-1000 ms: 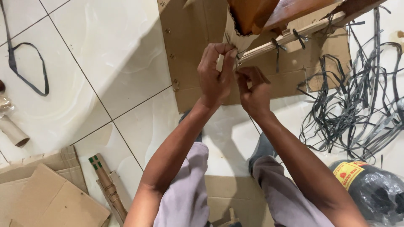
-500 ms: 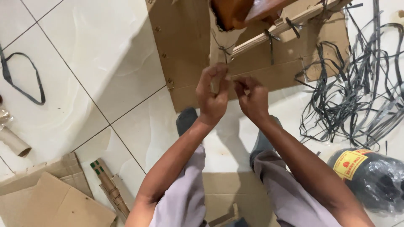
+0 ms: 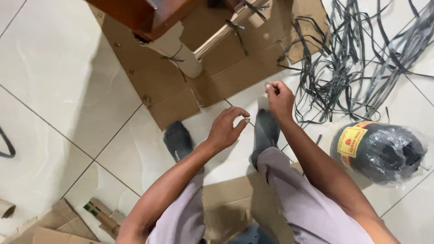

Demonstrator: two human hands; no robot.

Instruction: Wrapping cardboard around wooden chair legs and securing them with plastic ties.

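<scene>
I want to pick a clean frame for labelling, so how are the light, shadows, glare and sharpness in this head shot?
Head view: even indoor light; soft shadow left of the cardboard sheet; glare on the plastic-wrapped black roll; mild sheen on the floor tiles; left hand and right hand fairly sharp, slightly soft.

Glossy white floor tiles (image 3: 68,90); matt brown cardboard (image 3: 226,72); crinkled plastic-wrapped roll (image 3: 384,151).

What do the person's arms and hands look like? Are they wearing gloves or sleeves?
No gloves and no sleeves: the left hand and the right hand are bare, and both forearms are bare up to the picture's edge. No watch, ring or bracelet shows. Lower down the person wears pale lilac-grey trousers and dark grey socks.
</scene>
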